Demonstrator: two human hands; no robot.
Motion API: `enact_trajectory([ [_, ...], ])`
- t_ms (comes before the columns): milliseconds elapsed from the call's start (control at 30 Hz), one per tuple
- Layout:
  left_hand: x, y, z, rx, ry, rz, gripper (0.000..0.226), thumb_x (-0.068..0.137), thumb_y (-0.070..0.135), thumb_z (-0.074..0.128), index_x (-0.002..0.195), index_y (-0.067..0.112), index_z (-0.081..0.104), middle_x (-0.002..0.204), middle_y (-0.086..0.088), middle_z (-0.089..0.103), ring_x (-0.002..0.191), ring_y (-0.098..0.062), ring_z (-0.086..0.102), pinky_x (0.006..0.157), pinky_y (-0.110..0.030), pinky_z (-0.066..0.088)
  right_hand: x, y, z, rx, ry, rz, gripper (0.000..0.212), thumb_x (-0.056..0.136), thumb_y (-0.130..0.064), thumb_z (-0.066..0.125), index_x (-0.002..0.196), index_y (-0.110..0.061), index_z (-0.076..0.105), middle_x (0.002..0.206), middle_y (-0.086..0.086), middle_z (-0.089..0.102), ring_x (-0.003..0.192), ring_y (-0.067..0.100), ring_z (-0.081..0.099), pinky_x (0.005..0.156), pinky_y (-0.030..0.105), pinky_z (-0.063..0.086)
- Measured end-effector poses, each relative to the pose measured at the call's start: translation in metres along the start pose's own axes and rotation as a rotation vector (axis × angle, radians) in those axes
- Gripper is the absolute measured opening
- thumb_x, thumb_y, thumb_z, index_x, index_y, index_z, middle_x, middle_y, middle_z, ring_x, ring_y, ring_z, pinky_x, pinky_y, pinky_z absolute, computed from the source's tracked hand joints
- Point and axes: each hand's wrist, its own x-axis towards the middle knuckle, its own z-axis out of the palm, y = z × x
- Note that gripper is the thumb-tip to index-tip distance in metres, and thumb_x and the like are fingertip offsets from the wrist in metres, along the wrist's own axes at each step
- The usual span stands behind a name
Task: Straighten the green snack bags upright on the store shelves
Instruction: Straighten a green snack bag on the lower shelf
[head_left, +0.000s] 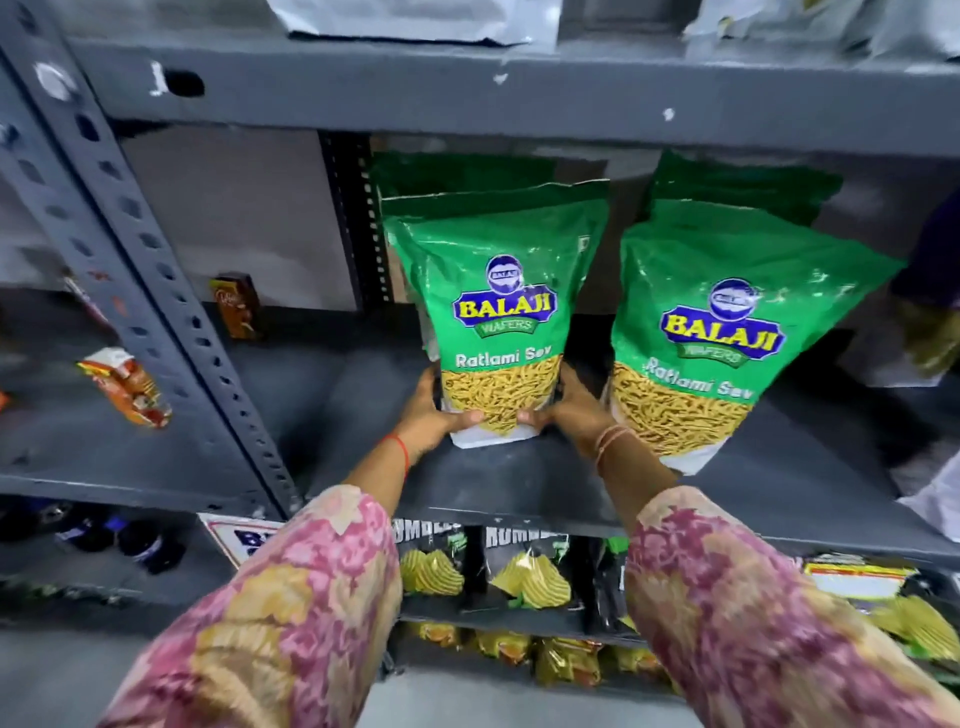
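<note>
A green Balaji Ratlami Sev bag (498, 291) stands upright on the grey middle shelf (519, 483). My left hand (434, 410) grips its lower left corner and my right hand (569, 408) grips its lower right corner, thumbs across the front. Another green bag (457, 171) stands partly hidden behind it. To the right a second green Ratlami Sev bag (727, 322) leans slightly rightward, with one more green bag (748, 182) behind it.
A perforated grey upright post (150, 291) stands to the left, with small orange packets (130, 387) on the neighbouring shelf. Black chip bags (524, 571) fill the shelf below. The upper shelf edge (519, 98) sits just above the bags. A white packet (935, 499) lies at right.
</note>
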Motion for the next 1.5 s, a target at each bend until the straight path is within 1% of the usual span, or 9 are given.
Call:
enact_trajectory([
  [200, 0.000, 0.004, -0.020, -0.049, -0.104, 0.018, 0.064, 0.070, -0.013, 0.062, 0.126, 0.002, 0.036, 0.135, -0.025, 0.046, 0.113, -0.022, 0.045, 0.107, -0.042, 0.035, -0.006, 0.004, 0.017, -0.065, 0.128, -0.058, 0.064, 0.052, 0.011, 0.079, 0.110, -0.003, 0.057, 0.117, 0.022, 0.063, 0.109, 0.033, 0.059, 0.100, 0.049, 0.045],
  [367, -0.019, 0.001, -0.050, -0.028, -0.125, 0.016, 0.065, 0.070, -0.014, 0.060, 0.127, 0.003, 0.035, 0.134, -0.024, 0.046, 0.114, -0.023, 0.044, 0.111, -0.048, 0.030, -0.035, 0.014, 0.048, 0.028, 0.167, -0.177, 0.056, 0.051, 0.013, 0.078, 0.097, -0.013, 0.059, 0.105, 0.003, 0.065, 0.076, -0.004, 0.063, 0.069, 0.008, 0.051],
  [467, -0.031, 0.000, -0.059, -0.010, -0.125, 0.010, 0.065, 0.071, -0.015, 0.058, 0.128, 0.004, 0.034, 0.135, -0.023, 0.046, 0.116, -0.024, 0.044, 0.111, -0.049, 0.029, -0.049, 0.019, 0.060, -0.012, 0.192, -0.204, 0.052, 0.052, 0.008, 0.080, 0.093, -0.018, 0.060, 0.094, -0.013, 0.064, 0.070, -0.016, 0.060, 0.064, 0.001, 0.046],
  [833, -0.042, -0.022, -0.067, -0.012, -0.141, -0.077, 0.052, 0.074, -0.006, 0.060, 0.109, 0.026, 0.042, 0.118, -0.008, 0.055, 0.122, -0.031, 0.046, 0.110, -0.051, 0.031, -0.061, 0.029, 0.066, -0.135, 0.173, -0.157, 0.055, 0.056, -0.006, 0.082, 0.107, -0.009, 0.062, 0.098, 0.002, 0.070, 0.085, 0.012, 0.063, 0.071, 0.006, 0.051],
  [1100, -0.043, -0.019, -0.066, -0.029, -0.188, -0.110, 0.060, 0.076, -0.008, 0.056, 0.125, 0.019, 0.034, 0.126, -0.013, 0.051, 0.124, -0.029, 0.042, 0.110, -0.047, 0.030, -0.065, 0.029, 0.067, -0.234, 0.205, -0.179, 0.062, 0.058, -0.017, 0.083, 0.115, -0.010, 0.059, 0.109, 0.008, 0.070, 0.092, 0.014, 0.062, 0.062, -0.008, 0.038],
  [1233, -0.048, -0.019, -0.066, 0.003, -0.190, -0.085, 0.069, 0.075, -0.012, 0.055, 0.133, 0.013, 0.026, 0.135, -0.017, 0.045, 0.127, -0.029, 0.040, 0.112, -0.045, 0.028, -0.070, 0.028, 0.066, -0.243, 0.191, -0.186, 0.083, 0.058, -0.019, 0.084, 0.131, -0.013, 0.045, 0.125, 0.009, 0.062, 0.113, 0.022, 0.057, 0.084, 0.008, 0.045],
  [1300, -0.060, -0.024, -0.065, -0.066, -0.097, -0.023, 0.072, 0.075, -0.016, 0.053, 0.136, 0.011, 0.025, 0.132, -0.012, 0.046, 0.118, -0.023, 0.045, 0.102, -0.027, 0.040, -0.082, 0.035, 0.063, -0.263, 0.203, -0.175, 0.100, 0.060, -0.025, 0.083, 0.141, -0.017, 0.025, 0.143, 0.008, 0.045, 0.128, 0.022, 0.042, 0.103, 0.029, 0.040],
  [1433, -0.113, -0.042, -0.031, 0.177, 0.641, 0.233, 0.021, 0.082, 0.005, 0.058, 0.102, 0.002, 0.058, 0.088, -0.021, 0.067, 0.071, -0.019, 0.056, 0.062, -0.007, 0.040, -0.119, 0.064, 0.044, -0.411, 0.391, -0.206, 0.092, 0.067, -0.043, 0.074, 0.139, -0.012, 0.026, 0.148, 0.014, 0.032, 0.136, 0.029, 0.024, 0.113, 0.046, 0.023],
  [1500, -0.132, -0.040, 0.005, 0.253, 0.590, 0.325, 0.009, 0.080, 0.017, 0.063, 0.083, 0.009, 0.061, 0.072, -0.009, 0.066, 0.060, -0.006, 0.053, 0.055, -0.002, 0.038, -0.130, 0.071, 0.018, -0.424, 0.543, -0.232, 0.087, 0.066, -0.047, 0.072, 0.134, -0.006, 0.035, 0.144, 0.021, 0.034, 0.133, 0.034, 0.027, 0.110, 0.045, 0.024],
])
